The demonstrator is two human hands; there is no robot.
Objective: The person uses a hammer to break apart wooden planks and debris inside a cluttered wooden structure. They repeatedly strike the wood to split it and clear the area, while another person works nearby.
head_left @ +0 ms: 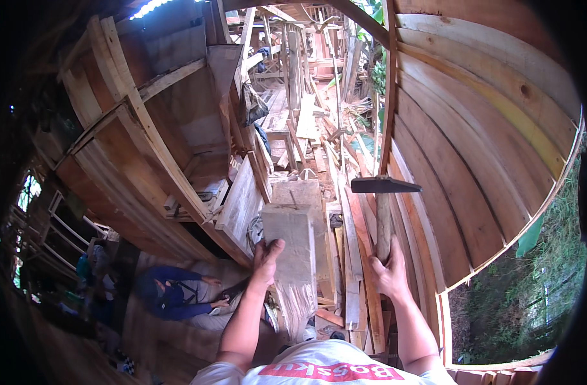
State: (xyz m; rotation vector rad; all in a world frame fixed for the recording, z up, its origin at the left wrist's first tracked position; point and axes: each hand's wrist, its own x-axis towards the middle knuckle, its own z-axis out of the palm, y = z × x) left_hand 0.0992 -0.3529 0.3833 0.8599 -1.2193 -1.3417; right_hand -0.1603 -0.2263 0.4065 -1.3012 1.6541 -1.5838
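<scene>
My right hand [390,273] is wrapped round the wooden handle of a hammer [384,218]. Its dark metal head is uppermost, level with the far end of a thick wooden block. That grey-brown wooden block [288,240] lies in front of me, and my left hand [266,262] grips its left edge. The thumb rests against the block's face, while the other fingers are mostly hidden behind the edge. A thin nail-like piece [293,197] stands up at the block's far end. A wider piece of weathered wood [301,321] shows beneath and beside the block.
Long planks [354,269] lie to the right of the block, beside a curved plank wall [460,141]. On the left rises a timber frame with panels [133,160]. Below it sits another person in blue [178,292]. Scrap wood [309,122] litters the passage ahead.
</scene>
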